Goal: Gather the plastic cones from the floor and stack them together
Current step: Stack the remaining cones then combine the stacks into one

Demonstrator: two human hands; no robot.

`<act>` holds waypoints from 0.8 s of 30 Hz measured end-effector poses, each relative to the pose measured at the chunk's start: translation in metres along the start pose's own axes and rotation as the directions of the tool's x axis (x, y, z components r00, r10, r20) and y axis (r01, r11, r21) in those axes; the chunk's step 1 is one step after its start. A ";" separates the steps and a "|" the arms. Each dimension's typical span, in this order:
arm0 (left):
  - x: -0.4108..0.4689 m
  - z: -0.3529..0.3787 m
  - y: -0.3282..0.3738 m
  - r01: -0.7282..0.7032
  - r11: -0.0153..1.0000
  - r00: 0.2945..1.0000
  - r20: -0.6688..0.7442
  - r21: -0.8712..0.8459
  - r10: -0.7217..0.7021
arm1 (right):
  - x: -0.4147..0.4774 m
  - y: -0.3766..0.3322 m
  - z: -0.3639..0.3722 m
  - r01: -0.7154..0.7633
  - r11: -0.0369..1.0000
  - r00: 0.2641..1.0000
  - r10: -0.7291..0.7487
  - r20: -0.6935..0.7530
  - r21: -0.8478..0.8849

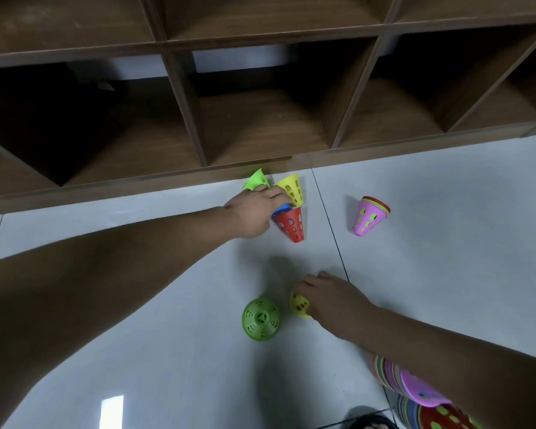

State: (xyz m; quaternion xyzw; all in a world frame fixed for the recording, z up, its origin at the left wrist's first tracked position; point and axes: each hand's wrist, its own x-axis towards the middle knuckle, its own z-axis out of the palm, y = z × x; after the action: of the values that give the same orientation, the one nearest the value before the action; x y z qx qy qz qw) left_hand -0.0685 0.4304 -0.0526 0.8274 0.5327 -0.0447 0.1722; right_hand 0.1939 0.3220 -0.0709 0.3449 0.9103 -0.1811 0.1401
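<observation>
Centre frame, the left grip (254,212) curls among the green cone (256,181), far yellow cone (292,188) and red cone (291,225) by the shelf (180,178); whether it clasps any, I cannot tell. Lower centre, the right grip (328,297) clasps the near yellow cone (298,303) on the floor (446,258).

No readable text or labels anywhere.

The left hand (251,212) and right hand (331,300) are bare, forearms too.

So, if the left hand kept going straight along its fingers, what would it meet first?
Most likely the yellow cone by the shelf. The left hand looks to be at the cone's side, though actual contact is unclear.
</observation>
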 end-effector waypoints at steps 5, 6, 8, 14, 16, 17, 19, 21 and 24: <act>-0.024 0.024 -0.016 0.089 0.992 0.993 -0.072 -0.088 -0.096 | -0.002 0.003 -0.005 -0.038 0.996 0.999 0.040 -0.022 0.076; -0.030 0.027 -0.020 0.117 0.986 0.987 -0.099 -0.119 -0.129 | -0.001 0.001 -0.009 -0.050 0.993 0.998 0.054 -0.036 0.105; -0.045 0.030 -0.028 0.164 0.963 0.968 -0.153 -0.213 -0.198 | 0.002 -0.003 -0.017 -0.072 0.983 0.994 0.084 -0.066 0.168; -0.095 0.053 -0.044 0.401 0.853 0.882 -0.110 -0.334 -0.458 | 0.007 -0.016 -0.034 -0.094 0.947 0.982 0.138 -0.126 0.308; -0.106 0.064 -0.044 0.437 0.843 0.860 -0.127 -0.314 -0.494 | 0.007 -0.019 -0.035 -0.105 0.939 0.979 0.155 -0.130 0.328; -0.110 0.067 -0.044 0.444 0.848 0.852 -0.157 -0.291 -0.500 | 0.007 -0.020 -0.034 -0.108 0.938 0.979 0.158 -0.129 0.329; -0.113 0.070 -0.043 0.406 0.896 0.858 -0.264 -0.179 -0.441 | 0.006 -0.021 -0.032 -0.110 0.939 0.980 0.158 -0.125 0.326; -0.111 0.068 -0.043 0.309 0.950 0.899 -0.315 -0.041 -0.305 | 0.005 -0.021 -0.030 -0.112 0.939 0.981 0.157 -0.116 0.325; -0.107 0.065 -0.045 0.160 0.985 0.949 -0.286 0.068 -0.134 | 0.004 -0.022 -0.029 -0.125 0.935 0.978 0.172 -0.118 0.331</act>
State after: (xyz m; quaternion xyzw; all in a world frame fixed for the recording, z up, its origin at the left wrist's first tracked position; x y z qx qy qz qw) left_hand -0.1478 0.3333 -0.0970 0.7903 0.6093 0.0360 0.0538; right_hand 0.1719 0.3215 -0.0415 0.4434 0.8475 -0.2903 0.0286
